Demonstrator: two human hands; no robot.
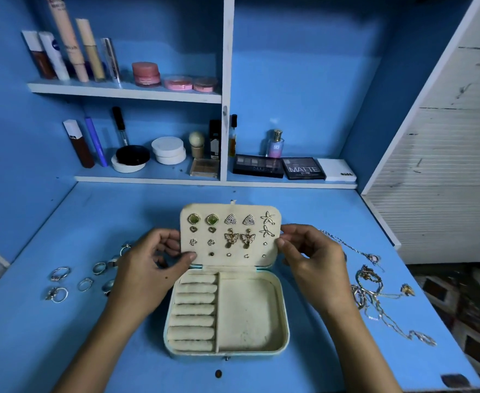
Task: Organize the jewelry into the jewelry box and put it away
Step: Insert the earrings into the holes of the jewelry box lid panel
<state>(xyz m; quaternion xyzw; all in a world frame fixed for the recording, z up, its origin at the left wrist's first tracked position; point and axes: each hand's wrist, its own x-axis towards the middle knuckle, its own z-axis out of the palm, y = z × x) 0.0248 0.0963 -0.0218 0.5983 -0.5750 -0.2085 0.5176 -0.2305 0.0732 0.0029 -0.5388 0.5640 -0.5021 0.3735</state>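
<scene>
A cream jewelry box [281, 316] lies open on the blue desk, with ring rolls [194, 309] on its left side and a bare compartment on the right. Its upright lid panel [272, 259] carries several pairs of earrings. My left hand [148, 268] pinches the lid's left edge, thumb on the front. My right hand [309, 259] pinches the right edge. Several silver rings [60, 275] lie loose on the desk to the left. A tangle of necklaces and chains [372, 290] lies to the right.
Two shelves at the back hold cosmetics: tubes [63, 46], pink jars [146, 73], white compacts [167, 150], a perfume bottle [275, 144] and eyeshadow palettes [304, 168]. A white slatted panel [445, 165] stands at the right. The desk's right edge [437, 307] drops off beside the necklaces.
</scene>
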